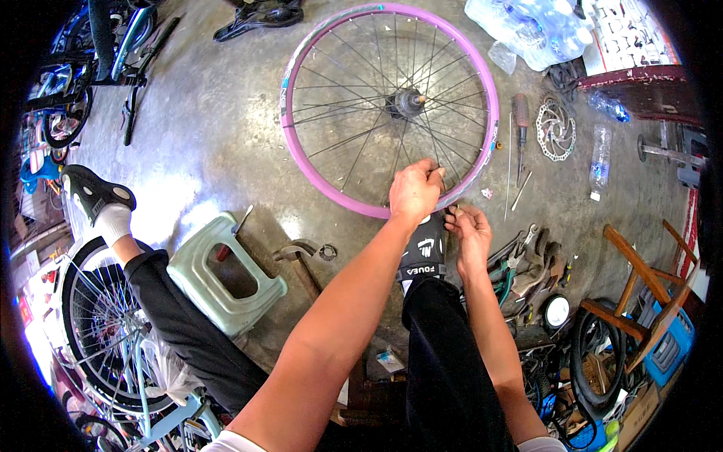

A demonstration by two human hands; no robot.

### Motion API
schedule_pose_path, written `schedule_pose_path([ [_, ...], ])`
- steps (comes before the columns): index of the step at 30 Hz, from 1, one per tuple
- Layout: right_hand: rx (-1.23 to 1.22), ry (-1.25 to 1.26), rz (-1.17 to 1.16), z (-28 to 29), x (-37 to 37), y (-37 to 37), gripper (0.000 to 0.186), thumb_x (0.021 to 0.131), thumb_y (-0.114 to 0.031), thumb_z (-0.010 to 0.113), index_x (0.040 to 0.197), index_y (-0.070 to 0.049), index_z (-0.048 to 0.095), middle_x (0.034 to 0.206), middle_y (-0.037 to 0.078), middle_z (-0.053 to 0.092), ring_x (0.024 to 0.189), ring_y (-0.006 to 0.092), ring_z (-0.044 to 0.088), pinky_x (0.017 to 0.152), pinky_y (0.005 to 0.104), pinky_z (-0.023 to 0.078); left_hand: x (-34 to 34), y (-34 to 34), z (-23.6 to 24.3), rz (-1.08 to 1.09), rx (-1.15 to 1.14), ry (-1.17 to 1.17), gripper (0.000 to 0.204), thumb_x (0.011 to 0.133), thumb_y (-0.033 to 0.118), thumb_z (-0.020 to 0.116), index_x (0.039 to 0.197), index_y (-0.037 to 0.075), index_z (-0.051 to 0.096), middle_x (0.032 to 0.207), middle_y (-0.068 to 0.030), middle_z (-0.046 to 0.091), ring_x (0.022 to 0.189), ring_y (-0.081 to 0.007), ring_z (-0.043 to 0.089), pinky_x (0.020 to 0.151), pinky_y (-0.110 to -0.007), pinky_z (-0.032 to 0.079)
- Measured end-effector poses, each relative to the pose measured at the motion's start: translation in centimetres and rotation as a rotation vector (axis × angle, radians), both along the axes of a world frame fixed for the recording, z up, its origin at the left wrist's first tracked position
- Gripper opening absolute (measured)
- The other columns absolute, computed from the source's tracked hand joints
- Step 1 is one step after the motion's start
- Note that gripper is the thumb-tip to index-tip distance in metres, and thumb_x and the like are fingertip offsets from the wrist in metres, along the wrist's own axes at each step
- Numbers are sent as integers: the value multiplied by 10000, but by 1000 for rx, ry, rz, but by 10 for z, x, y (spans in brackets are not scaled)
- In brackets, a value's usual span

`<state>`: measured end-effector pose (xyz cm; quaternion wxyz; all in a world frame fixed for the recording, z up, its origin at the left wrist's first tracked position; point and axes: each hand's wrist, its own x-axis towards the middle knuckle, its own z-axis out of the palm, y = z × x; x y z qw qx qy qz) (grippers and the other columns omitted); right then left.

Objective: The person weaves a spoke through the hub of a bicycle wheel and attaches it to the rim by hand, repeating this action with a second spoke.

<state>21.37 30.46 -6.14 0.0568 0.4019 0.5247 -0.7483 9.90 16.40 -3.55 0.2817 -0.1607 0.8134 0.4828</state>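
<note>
A pink wheel rim (297,151) with black spokes and a central hub (407,103) lies on the floor in front of me. My left hand (416,188) is on its lower edge, fingers curled over the rim among the spokes. My right hand (467,224) is just right of it at the rim's outer edge, finger and thumb pinched on something too small to make out. My foot in a black shoe (416,256) is under my hands, against the rim's lower side.
Screwdriver (520,128), brake rotor (556,129) and bottles (600,162) lie right. A pale stool (188,271) and hammer (301,267) sit left of my arms. Pliers and tools (520,264), a wooden stool (625,301) are lower right. Bikes (98,60) line the left.
</note>
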Motion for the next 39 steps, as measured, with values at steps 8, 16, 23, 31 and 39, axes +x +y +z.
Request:
schedule_pose_path([
  [8, 122, 22, 77, -9, -6, -10, 176, 997, -95, 668, 1116, 33, 677, 977, 84, 724, 830, 147, 678, 737, 277, 543, 2, 1, -4, 3, -31, 11, 275, 936, 348, 650, 1081, 132, 738, 932, -180, 746, 960, -407, 697, 861, -495, 537],
  [16, 241, 44, 118, -21, -8, -14, 166, 985, -88, 686, 1121, 6, 692, 889, 19, 687, 763, 96, 634, 673, 243, 508, 1, 1, 5, 31, 11, -24, 264, 945, 342, 636, 1077, 136, 733, 868, -136, 750, 906, -378, 711, 820, -478, 541],
  [23, 206, 58, 70, -33, -6, -14, 200, 994, -105, 686, 1170, -8, 693, 893, 10, 686, 714, 72, 603, 644, 227, 493, 2, 3, 5, 51, 11, -6, 235, 947, 341, 635, 1043, 148, 728, 873, -145, 744, 909, -390, 705, 819, -491, 538],
  [31, 110, 36, 92, -29, -10, -9, 232, 990, -120, 701, 1198, -16, 694, 930, 9, 692, 702, 72, 585, 634, 231, 491, 3, 3, 4, 46, -30, 15, 232, 948, 350, 646, 1056, 161, 726, 910, -163, 743, 922, -401, 701, 814, -501, 539],
  [39, 95, 25, 87, -29, -10, -8, 224, 996, -112, 689, 1199, -15, 697, 949, 7, 694, 710, 79, 569, 647, 239, 485, 5, 6, 3, 22, -86, 43, 226, 961, 335, 640, 1039, 140, 723, 848, -82, 763, 872, -345, 729, 791, -473, 557],
])
